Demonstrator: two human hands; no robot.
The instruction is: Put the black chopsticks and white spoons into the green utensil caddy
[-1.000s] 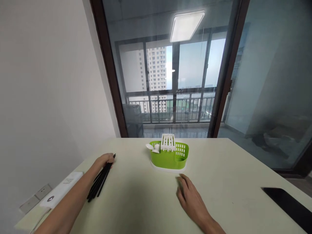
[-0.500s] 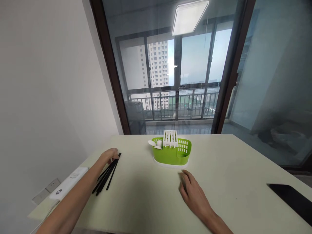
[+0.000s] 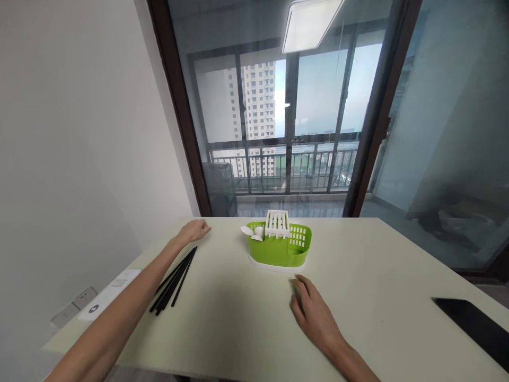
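Note:
My left hand hovers over the far left of the table, its fingers curled in and nothing seen in them. Several black chopsticks lie in a loose fan below it, apart from the hand. At mid-table stands a green cutlery basket with slotted walls and a white base. White spoons lean in its left part, and a white slotted rack sits over its back rim. My right hand rests on the table in front of the basket, fingers loosely bent, thumb apart, holding nothing.
A white power strip lies along the table's left edge by the wall socket. At the right edge is a flat black object. Behind the pale table rises a large glass door.
My left hand has left the ends of the chopsticks and moved forward and slightly right. The chopsticks stay on the table. My right hand has hardly moved.

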